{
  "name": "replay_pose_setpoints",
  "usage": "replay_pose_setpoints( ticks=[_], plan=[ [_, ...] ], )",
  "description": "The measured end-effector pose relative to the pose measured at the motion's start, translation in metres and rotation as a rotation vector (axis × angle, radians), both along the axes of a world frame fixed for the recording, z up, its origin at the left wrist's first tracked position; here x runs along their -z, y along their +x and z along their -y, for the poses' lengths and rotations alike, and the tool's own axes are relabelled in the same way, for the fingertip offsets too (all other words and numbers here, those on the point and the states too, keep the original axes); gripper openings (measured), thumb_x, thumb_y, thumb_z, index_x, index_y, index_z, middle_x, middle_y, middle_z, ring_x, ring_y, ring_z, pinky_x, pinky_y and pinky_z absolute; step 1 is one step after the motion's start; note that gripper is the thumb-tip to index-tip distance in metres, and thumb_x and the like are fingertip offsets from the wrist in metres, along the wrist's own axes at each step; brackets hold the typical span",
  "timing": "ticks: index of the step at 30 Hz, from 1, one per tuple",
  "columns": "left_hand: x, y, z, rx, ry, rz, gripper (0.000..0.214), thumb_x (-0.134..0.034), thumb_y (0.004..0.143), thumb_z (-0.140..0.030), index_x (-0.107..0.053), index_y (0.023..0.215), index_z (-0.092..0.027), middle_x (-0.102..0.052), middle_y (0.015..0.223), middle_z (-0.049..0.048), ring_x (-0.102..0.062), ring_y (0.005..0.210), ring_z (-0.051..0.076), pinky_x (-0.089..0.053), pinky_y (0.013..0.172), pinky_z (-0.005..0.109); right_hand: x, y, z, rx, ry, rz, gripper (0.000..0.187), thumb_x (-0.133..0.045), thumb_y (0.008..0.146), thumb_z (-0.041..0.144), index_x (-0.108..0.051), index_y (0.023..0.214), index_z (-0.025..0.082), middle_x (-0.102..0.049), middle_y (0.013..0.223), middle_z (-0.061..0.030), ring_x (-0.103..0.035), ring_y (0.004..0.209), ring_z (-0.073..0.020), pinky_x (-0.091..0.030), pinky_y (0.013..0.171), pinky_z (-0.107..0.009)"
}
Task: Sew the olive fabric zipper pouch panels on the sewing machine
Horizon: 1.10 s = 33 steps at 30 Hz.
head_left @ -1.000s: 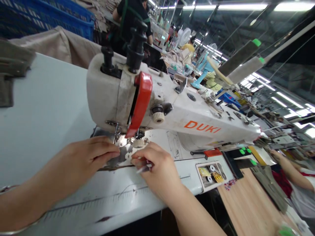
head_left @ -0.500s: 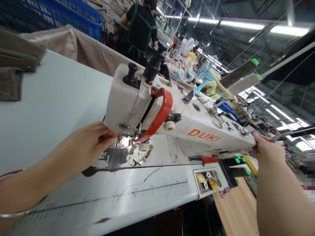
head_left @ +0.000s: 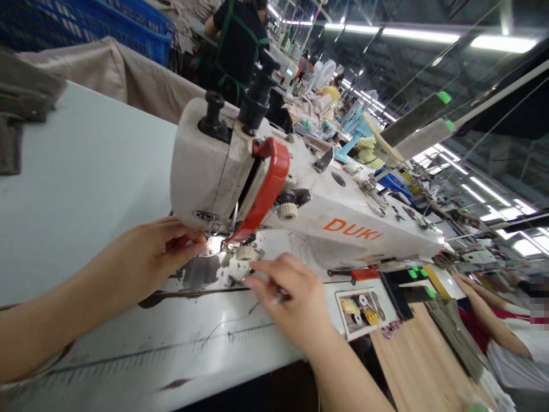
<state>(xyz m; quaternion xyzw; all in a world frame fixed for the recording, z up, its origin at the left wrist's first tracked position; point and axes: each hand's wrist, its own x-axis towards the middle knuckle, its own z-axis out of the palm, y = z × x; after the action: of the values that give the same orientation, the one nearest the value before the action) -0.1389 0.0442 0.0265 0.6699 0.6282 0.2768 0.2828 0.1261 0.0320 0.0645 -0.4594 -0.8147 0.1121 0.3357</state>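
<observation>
A white sewing machine marked DUKI stands on a pale table with a ruler scale printed along its front. Beside the needle area, the fingertips of my left hand are pinched together; what lies between them is too small to make out. My right hand is in front of the metal needle plate, fingers curled, with a small dark, shiny thing partly visible in its grip. A red finger guard curves down the machine's head. A loose dark thread lies on the table.
An inset tray holds bobbins and small yellow parts. Dark folded cloth lies at the far left, near a blue basket. A co-worker is behind the machine; another person's arm shows at right.
My right hand has left the far right end of the machine and come to the needle plate, fingers curled. My left hand stays pinched by the needle. The view has shifted slightly.
</observation>
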Motion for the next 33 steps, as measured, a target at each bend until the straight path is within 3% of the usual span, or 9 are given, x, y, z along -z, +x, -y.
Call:
replay_pose_setpoints(
  ticks=[1, 2, 6, 13, 17, 21, 24, 33],
  plan=[
    [0.0, 0.0, 0.0, 0.013, 0.002, 0.001, 0.042, -0.045, 0.083, -0.056, -0.072, 0.085, -0.024, -0.075, 0.091, 0.0026, -0.066, 0.083, 0.026, -0.045, 0.075, 0.034, 0.012, -0.024, -0.003, -0.121, -0.073, 0.144, 0.017, -0.069, 0.089, 0.027, -0.073, 0.106, 0.027, -0.07, 0.086, -0.0008, -0.065, 0.073, -0.0153, -0.051, 0.064, -0.024],
    [0.001, -0.001, 0.001, 0.033, 0.006, 0.006, 0.04, -0.045, 0.085, -0.055, -0.072, 0.086, -0.024, -0.075, 0.093, 0.0025, -0.067, 0.085, 0.026, -0.045, 0.077, 0.034, 0.022, -0.044, -0.008, -0.129, -0.07, 0.237, 0.022, -0.069, 0.089, 0.031, -0.071, 0.111, 0.027, -0.071, 0.091, -0.0011, -0.067, 0.081, -0.0171, -0.051, 0.068, -0.025],
    [0.008, -0.003, 0.001, 0.073, 0.032, 0.032, 0.033, -0.047, 0.09, -0.047, -0.073, 0.096, -0.027, -0.075, 0.099, -0.0007, -0.067, 0.09, 0.022, -0.045, 0.079, 0.031, 0.04, -0.077, -0.028, -0.097, -0.086, 0.317, 0.016, -0.069, 0.086, 0.023, -0.074, 0.1, 0.029, -0.073, 0.091, -0.0004, -0.067, 0.084, -0.0199, -0.049, 0.071, -0.027],
    [0.016, -0.006, -0.001, 0.104, 0.097, -0.019, 0.025, -0.054, 0.093, -0.041, -0.076, 0.091, -0.032, -0.074, 0.09, -0.0042, -0.066, 0.08, 0.018, -0.042, 0.072, 0.028, 0.052, -0.068, -0.032, -0.064, -0.128, 0.277, 0.015, -0.063, 0.091, 0.021, -0.076, 0.098, 0.025, -0.074, 0.092, -0.0032, -0.068, 0.089, -0.0195, -0.049, 0.084, -0.027],
    [0.014, -0.004, -0.002, 0.031, 0.133, -0.086, 0.027, -0.053, 0.093, -0.038, -0.078, 0.089, -0.029, -0.074, 0.083, -0.0018, -0.066, 0.075, 0.019, -0.039, 0.068, 0.029, 0.058, -0.065, -0.034, 0.008, -0.184, 0.222, 0.015, -0.063, 0.093, 0.028, -0.076, 0.099, 0.023, -0.073, 0.089, -0.0049, -0.069, 0.086, -0.0201, -0.052, 0.08, -0.028],
    [0.01, 0.0, -0.002, -0.011, 0.066, -0.214, 0.031, -0.049, 0.094, -0.041, -0.078, 0.091, -0.03, -0.07, 0.068, 0.0, -0.063, 0.066, 0.022, -0.033, 0.062, 0.031, 0.061, -0.062, -0.036, 0.046, -0.25, 0.169, 0.018, -0.063, 0.092, 0.034, -0.076, 0.099, 0.023, -0.072, 0.083, -0.0033, -0.07, 0.081, -0.0202, -0.054, 0.074, -0.027],
    [0.009, 0.001, -0.003, -0.031, 0.069, -0.213, 0.032, -0.048, 0.093, -0.043, -0.078, 0.093, -0.031, -0.07, 0.069, 0.0004, -0.063, 0.068, 0.023, -0.032, 0.061, 0.03, 0.062, -0.061, -0.034, 0.058, -0.3, 0.129, 0.021, -0.062, 0.092, 0.037, -0.076, 0.102, 0.025, -0.073, 0.083, -0.002, -0.071, 0.081, -0.02, -0.056, 0.075, -0.028],
    [0.008, -0.001, -0.004, -0.065, 0.075, -0.175, 0.034, -0.044, 0.087, -0.042, -0.077, 0.086, -0.03, -0.061, 0.059, 0.0011, -0.055, 0.057, 0.021, -0.028, 0.06, 0.031, 0.049, -0.066, -0.031, 0.115, -0.383, 0.099, 0.023, -0.059, 0.094, 0.043, -0.075, 0.101, 0.029, -0.074, 0.098, -0.0006, -0.07, 0.098, -0.0224, -0.053, 0.095, -0.037]
  ],
)
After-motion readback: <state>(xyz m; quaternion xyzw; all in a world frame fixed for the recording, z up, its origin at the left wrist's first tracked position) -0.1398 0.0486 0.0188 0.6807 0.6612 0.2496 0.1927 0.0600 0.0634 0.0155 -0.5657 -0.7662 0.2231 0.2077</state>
